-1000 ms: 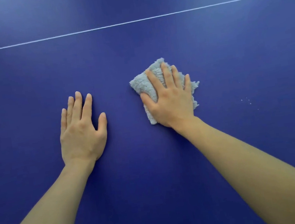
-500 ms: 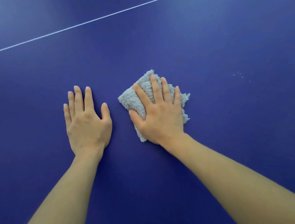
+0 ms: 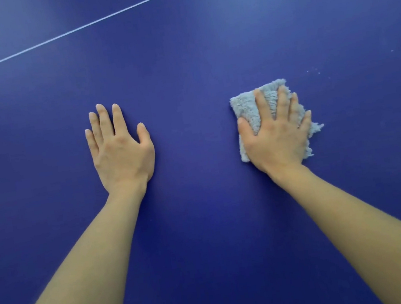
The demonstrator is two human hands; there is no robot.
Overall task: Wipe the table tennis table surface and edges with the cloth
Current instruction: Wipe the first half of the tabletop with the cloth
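The dark blue table tennis table [image 3: 183, 77] fills the whole view. A folded grey fluffy cloth [image 3: 246, 109] lies flat on it at centre right. My right hand [image 3: 277, 136] presses down on the cloth with straight, spread fingers and covers most of it. My left hand [image 3: 119, 147] rests flat on the bare surface to the left of the cloth, palm down, fingers straight, holding nothing.
A thin white line [image 3: 89, 25] crosses the table diagonally at the upper left. A few small pale specks [image 3: 314, 71] lie on the surface just beyond and right of the cloth. No table edge is in view.
The cloth under my right hand first slid left towards my left hand, then back right, so the gap between the hands is now wide. The white line has tilted with my head.
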